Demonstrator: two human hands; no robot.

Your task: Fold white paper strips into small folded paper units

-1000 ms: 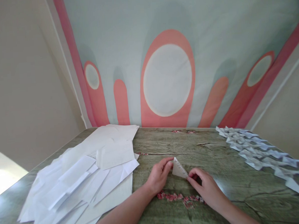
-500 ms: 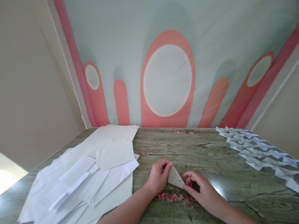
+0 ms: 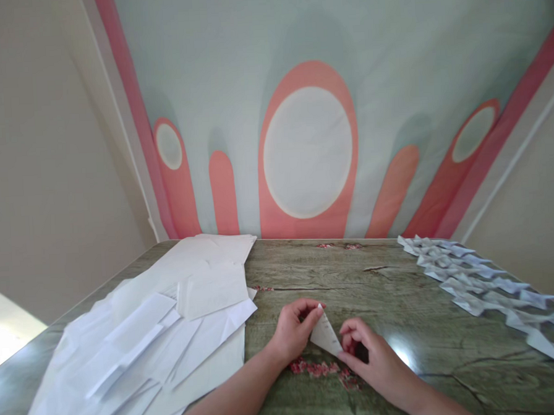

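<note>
Just above the wood-grain table, a small folded piece of white paper is held between my two hands. It has a triangular outline, with faint marks along its right edge. My left hand pinches the upper left part near the top corner, thumb and fingers closed on it. At the lower right corner, my right hand grips the paper between thumb and fingertip, its other fingers curled. The parts under my fingers are hidden.
Loose white paper sheets, some folded, lie in an overlapping heap on the left. Rows of folded paper pieces line the right side of the table. Behind the table's far edge stands a wall with coral shapes.
The camera view has shifted slightly. Both hands keep hold of the paper, which has barely moved; the right fingers' pose differs a little.
</note>
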